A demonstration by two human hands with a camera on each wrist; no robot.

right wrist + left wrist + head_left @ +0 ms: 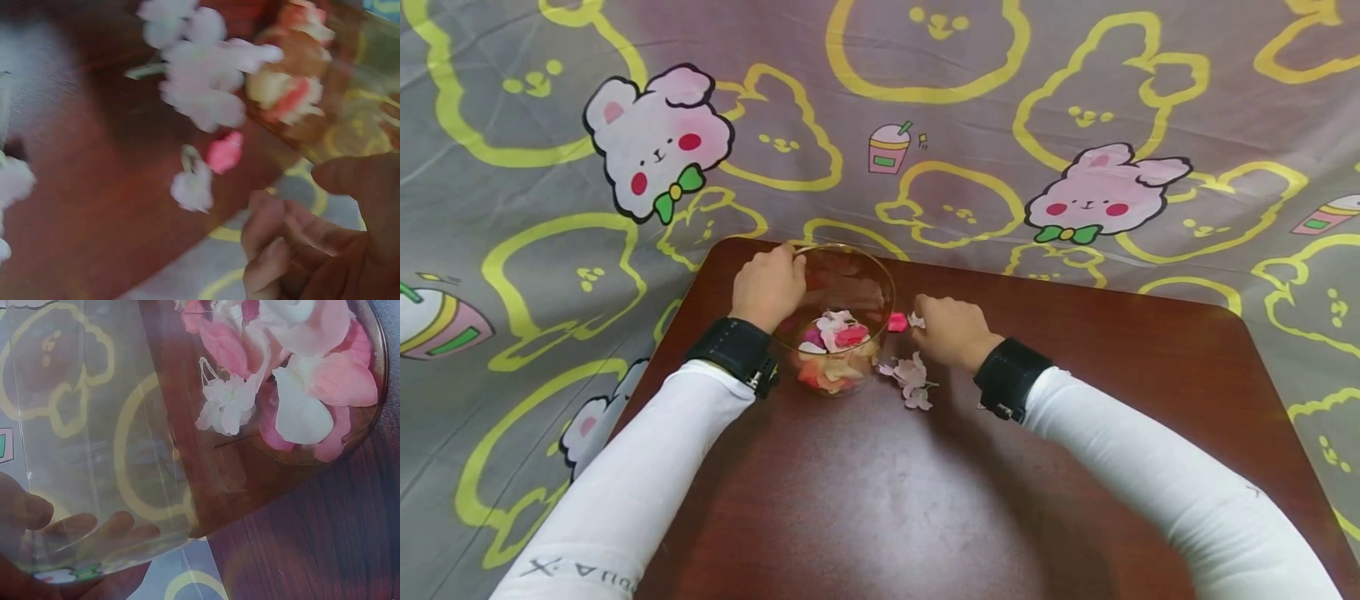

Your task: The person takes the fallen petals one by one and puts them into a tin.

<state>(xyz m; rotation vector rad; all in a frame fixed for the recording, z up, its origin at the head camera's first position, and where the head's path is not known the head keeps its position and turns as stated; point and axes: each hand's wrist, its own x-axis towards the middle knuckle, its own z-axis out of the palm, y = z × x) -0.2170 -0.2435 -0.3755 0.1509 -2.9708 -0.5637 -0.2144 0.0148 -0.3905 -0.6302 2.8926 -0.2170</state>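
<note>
A clear glass bowl (850, 273) stands on the table, with pink, white and peach petals (303, 406) heaped at its bottom. My left hand (767, 287) grips its rim from the left, thumb on one side of the glass and fingers on the other. Right of the bowl, my right hand (953, 332) is close over a bright pink petal (225, 152) and a small pale flower (192, 189). Its fingers are loosely curled, the thumb apart, with nothing between them in the right wrist view. Nearer me lies a cluster of pale pink blossoms (912, 379).
The brown table (1120, 450) extends to the right and toward me. Behind it hangs a grey cloth (955, 133) printed with cartoon animals. Another pale flower (12, 184) shows at the left edge of the right wrist view.
</note>
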